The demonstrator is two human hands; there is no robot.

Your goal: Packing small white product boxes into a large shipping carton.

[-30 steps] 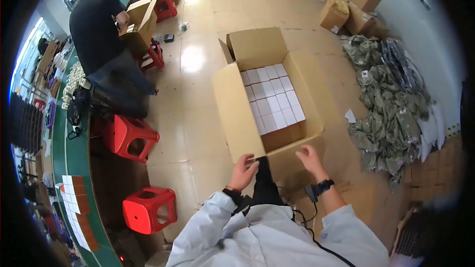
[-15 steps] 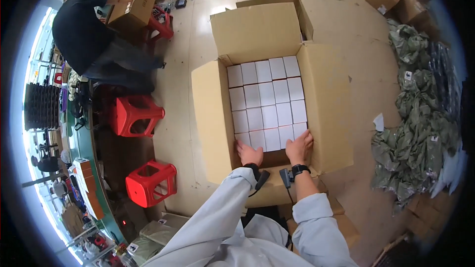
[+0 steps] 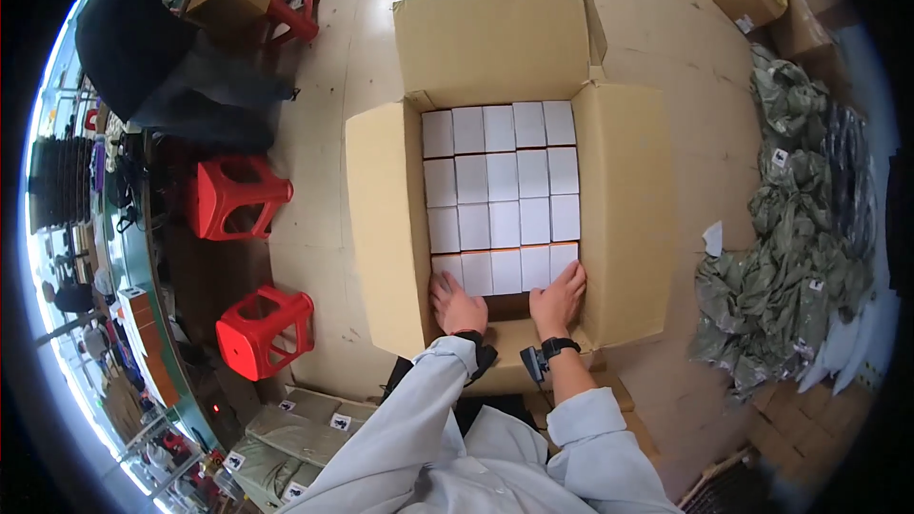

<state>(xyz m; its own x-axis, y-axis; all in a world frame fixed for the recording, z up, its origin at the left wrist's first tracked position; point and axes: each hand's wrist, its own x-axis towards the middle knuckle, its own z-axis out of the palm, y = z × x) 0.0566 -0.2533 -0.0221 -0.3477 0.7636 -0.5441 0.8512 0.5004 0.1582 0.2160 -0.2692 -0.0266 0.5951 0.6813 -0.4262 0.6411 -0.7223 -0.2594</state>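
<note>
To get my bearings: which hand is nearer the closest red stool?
Left: the left hand is right of the closest red stool, inside the carton; the right hand is farther right.

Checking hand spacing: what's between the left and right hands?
Head view: between the left hand and right hand are white boxes of the nearest row, plus a brown strip inside the carton.

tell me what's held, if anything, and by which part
Left hand and right hand touch opposite ends of the near row of white boxes; whether they grip cannot be told.
</note>
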